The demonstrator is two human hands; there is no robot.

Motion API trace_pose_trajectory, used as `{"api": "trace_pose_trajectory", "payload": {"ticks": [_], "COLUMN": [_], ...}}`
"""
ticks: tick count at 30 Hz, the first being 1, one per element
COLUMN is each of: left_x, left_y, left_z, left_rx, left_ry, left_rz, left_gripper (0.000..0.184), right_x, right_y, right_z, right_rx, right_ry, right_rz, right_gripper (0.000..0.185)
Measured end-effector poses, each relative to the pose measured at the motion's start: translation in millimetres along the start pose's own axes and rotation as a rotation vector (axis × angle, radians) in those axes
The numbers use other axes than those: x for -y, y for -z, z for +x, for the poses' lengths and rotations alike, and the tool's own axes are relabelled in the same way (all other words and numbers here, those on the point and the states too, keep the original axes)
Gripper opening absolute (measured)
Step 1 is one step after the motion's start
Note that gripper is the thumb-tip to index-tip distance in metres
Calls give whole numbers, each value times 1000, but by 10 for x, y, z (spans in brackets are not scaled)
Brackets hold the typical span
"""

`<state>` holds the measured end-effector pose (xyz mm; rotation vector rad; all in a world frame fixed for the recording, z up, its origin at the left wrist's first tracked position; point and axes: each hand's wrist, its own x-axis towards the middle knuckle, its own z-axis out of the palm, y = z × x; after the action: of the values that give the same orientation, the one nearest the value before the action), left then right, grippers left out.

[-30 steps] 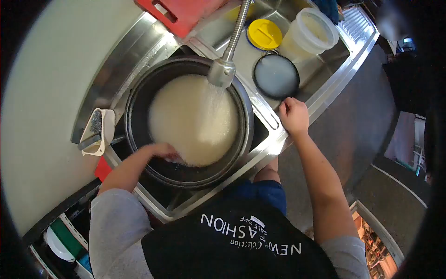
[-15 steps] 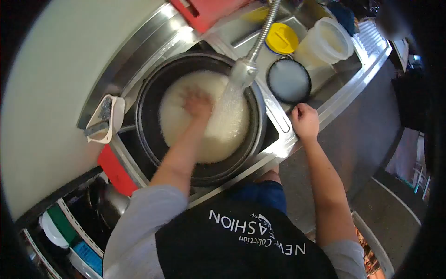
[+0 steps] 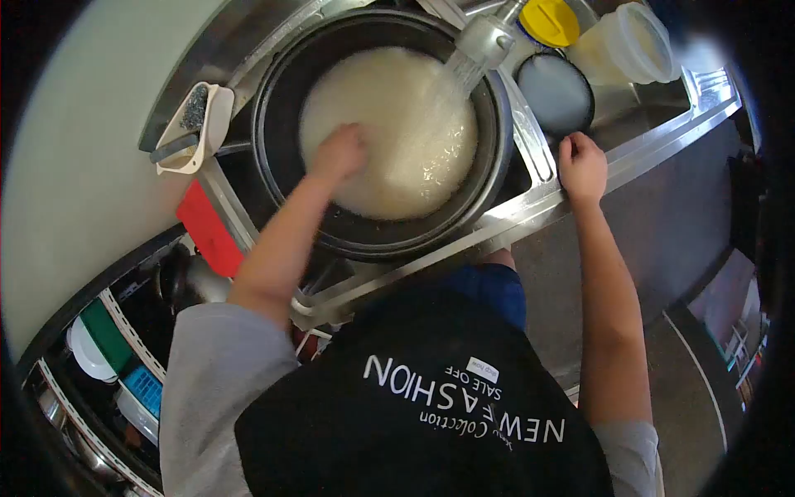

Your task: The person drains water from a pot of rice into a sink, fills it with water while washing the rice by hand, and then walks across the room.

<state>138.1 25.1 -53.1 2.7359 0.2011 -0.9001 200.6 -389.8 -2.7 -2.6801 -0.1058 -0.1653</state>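
Note:
A large black pot stands in the steel sink and holds cloudy whitish liquid. From the tap head at the pot's far right, water sprays into it. My left hand is at the liquid's left side, fingers curled and blurred; what it holds, if anything, cannot be made out. Resting on the sink's front edge, my right hand is closed, next to a round black-rimmed vessel of cloudy liquid. No object shows in my right hand.
Beyond the round vessel are a yellow lid and a translucent tub. A white holder with scrubbers sits left of the pot. Below it hangs a red board. Dishes stand on a rack at lower left.
My left hand has moved back from deeper in the pot toward its left side, and its spread fingers have curled. My right hand stays at the sink's edge. The camera view has shifted.

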Motion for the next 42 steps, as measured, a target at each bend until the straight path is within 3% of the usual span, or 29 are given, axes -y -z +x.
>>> {"api": "trace_pose_trajectory", "payload": {"ticks": [2,4,8,10,12,14,16,19,20,22,24,28,30,33,34,36,39,42], "left_x": [126,468,-160,-548,-387,-815,-1184,-1345,-1437,-1300,-989,-334,461,348,31,-292,-372,-588], "left_y": [149,-240,-418,-391,-1059,-1023,-1085,-1332,-984,-545,-540,-279,-621,-769,-687,-655,-851,-544], "left_z": [-361,-462,-887,-952,-718,-664,-539,-14,88,133,248,-165,45,145,63,162,661,785], "left_rx": [131,314,578,689,772,636,579,340,376,355,-121,-457,-458,-518,-513,-614,-861,-625], "left_ry": [291,264,273,246,-14,-81,5,467,649,560,359,574,778,918,914,863,807,621], "left_rz": [412,702,446,178,-233,-427,-760,-1450,-1740,-2287,-2024,-1738,-1563,-571,-335,-180,-241,-212], "left_gripper": [63,83,90,86,78,73,59,47,43,34,31,41,52,61,63,68,72,74], "right_x": [-53,-68,-92,-99,-60,-24,-23,-41,-61,-65,-55,-44,-47,-43,-48,-57,-94,-52], "right_y": [-21,-24,-29,-32,-21,13,15,-4,-6,-14,-8,6,17,15,17,-18,-54,-11], "right_z": [-8,11,3,-1,7,3,9,12,3,-5,20,17,17,7,9,11,7,14], "right_rx": [36,24,41,23,18,29,44,51,51,52,61,76,67,60,64,52,26,64], "right_ry": [-12,13,1,6,7,-1,-20,-13,-4,-18,-21,-24,-19,-12,-12,-28,6,-19], "right_rz": [-4,-11,-21,-19,-25,-49,-35,-39,-47,-30,-25,-17,-15,-14,-6,6,-48,-52], "right_gripper": [20,20,19,19,18,18,18,18,18,18,19,19,19,19,19,20,19,18]}}
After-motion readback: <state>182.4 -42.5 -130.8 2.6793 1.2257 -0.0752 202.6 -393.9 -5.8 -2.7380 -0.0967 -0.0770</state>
